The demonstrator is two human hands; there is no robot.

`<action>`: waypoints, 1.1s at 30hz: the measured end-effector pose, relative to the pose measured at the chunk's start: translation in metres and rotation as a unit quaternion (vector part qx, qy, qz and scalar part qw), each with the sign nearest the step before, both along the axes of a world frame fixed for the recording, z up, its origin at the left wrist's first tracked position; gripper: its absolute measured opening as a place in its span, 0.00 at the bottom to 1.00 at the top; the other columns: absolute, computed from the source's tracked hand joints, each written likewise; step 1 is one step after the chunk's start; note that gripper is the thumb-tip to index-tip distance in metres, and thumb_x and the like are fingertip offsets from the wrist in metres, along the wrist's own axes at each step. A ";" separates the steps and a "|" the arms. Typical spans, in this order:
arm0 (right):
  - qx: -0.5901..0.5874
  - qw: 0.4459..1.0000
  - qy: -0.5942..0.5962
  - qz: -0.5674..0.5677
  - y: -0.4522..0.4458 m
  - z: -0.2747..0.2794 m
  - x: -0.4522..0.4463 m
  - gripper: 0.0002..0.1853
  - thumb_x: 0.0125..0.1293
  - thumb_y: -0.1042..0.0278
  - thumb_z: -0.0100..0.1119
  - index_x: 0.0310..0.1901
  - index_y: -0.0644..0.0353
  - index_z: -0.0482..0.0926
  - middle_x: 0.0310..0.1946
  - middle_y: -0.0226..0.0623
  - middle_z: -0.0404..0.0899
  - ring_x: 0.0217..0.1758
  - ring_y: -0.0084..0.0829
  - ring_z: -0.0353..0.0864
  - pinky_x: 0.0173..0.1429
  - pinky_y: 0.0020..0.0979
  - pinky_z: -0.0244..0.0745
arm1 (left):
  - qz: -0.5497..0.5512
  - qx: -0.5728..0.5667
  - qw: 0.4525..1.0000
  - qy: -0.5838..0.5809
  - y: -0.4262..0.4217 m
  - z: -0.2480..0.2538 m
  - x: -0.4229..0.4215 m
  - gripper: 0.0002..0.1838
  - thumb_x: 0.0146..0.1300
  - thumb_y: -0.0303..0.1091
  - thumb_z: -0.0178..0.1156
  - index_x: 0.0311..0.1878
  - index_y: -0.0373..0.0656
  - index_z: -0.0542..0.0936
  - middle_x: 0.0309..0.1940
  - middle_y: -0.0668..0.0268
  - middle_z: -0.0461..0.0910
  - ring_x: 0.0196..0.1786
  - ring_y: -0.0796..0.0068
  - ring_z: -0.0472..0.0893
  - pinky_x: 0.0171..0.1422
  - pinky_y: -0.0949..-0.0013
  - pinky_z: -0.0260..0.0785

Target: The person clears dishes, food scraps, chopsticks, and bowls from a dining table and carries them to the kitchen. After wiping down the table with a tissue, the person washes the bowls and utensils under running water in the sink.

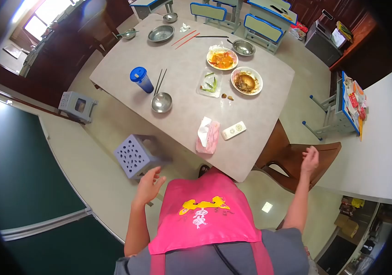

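My left hand (149, 185) hangs in the air with its fingers apart and holds nothing, close to a grey-purple plastic stool (132, 156). On the other side, my right hand (310, 160) is over the brown chair (292, 160), its fingers loosely bent with nothing visible in them; whether it touches the chair I cannot tell. A pink tissue pack (208, 137) and a white remote-like object (234, 130) lie at the near end of the table (186, 103). Farther back are a metal bowl (161, 102), chopsticks (160, 81) and a blue-lidded cup (141, 79).
Two plates with food remains, an orange one (222, 58) and a brown one (247, 81), sit beside a clear tray (209, 83). More metal bowls (243, 47) and a metal dish (161, 33) stand farther off. Another stool (77, 106) is at left, a blue-edged desk (346, 103) at right.
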State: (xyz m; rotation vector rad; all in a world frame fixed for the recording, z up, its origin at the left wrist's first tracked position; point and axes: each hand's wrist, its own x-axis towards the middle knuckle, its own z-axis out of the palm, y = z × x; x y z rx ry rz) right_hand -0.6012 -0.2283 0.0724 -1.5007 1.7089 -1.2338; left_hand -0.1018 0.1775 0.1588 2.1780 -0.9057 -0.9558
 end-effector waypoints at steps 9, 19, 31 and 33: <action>0.227 0.958 -0.075 0.158 0.044 -0.053 0.226 0.16 0.68 0.67 0.60 0.55 0.63 0.77 0.43 0.37 0.83 0.38 0.23 0.84 0.37 0.25 0.80 | -0.134 -0.065 0.986 0.072 -0.178 -0.014 0.092 0.22 0.65 0.36 0.64 0.59 0.33 0.76 0.47 0.57 0.83 0.41 0.71 0.81 0.49 0.68 0.75; 0.084 0.923 0.310 0.212 -0.079 -0.094 0.434 0.26 0.57 0.65 0.66 0.59 0.48 0.76 0.61 0.45 0.71 0.59 0.46 0.75 0.62 0.42 0.73 | -0.218 -0.093 0.970 0.050 -0.294 -0.078 0.240 0.20 0.63 0.34 0.65 0.57 0.37 0.77 0.47 0.60 0.81 0.42 0.73 0.80 0.46 0.69 0.74; 0.188 0.949 0.229 0.106 -0.091 -0.125 0.457 0.14 0.58 0.70 0.63 0.48 0.56 0.81 0.40 0.43 0.79 0.42 0.41 0.83 0.48 0.39 0.78 | -0.342 -0.099 0.914 0.197 -0.348 0.006 0.317 0.19 0.67 0.34 0.62 0.59 0.40 0.75 0.45 0.61 0.80 0.47 0.70 0.81 0.51 0.67 0.75; 0.232 0.960 0.144 0.056 -0.093 -0.124 0.462 0.15 0.58 0.70 0.64 0.48 0.58 0.81 0.39 0.41 0.81 0.39 0.36 0.84 0.45 0.36 0.79 | -0.345 -0.084 0.911 0.210 -0.369 0.029 0.337 0.18 0.67 0.33 0.61 0.58 0.41 0.76 0.43 0.62 0.81 0.46 0.70 0.81 0.51 0.67 0.74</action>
